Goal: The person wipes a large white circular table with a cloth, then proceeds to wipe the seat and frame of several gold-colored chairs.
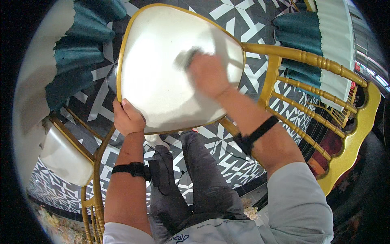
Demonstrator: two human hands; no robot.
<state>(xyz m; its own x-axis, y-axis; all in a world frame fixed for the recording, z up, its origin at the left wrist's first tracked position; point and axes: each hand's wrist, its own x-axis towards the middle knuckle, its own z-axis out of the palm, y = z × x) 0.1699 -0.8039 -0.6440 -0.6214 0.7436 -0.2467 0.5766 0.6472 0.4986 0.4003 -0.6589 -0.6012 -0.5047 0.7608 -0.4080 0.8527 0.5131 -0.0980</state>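
Before me is a gold chair with a padded white seat edged in gold. Its spindled backrest extends to the right. My left hand grips the seat's near left corner, thumb on top and fingers around the rim. Over the right half of the seat, my right hand is blurred by motion. It holds a pale, dark-edged pad or cloth against the white surface; blur hides exactly what it is. A small dark speck shows on the upper seat.
At left, a second gold chair with a white seat stands beside a table draped in white and teal cloth. Another teal-and-white draped table is at upper right. Pale flowers lie low, behind my right side. The floor is patterned tile.
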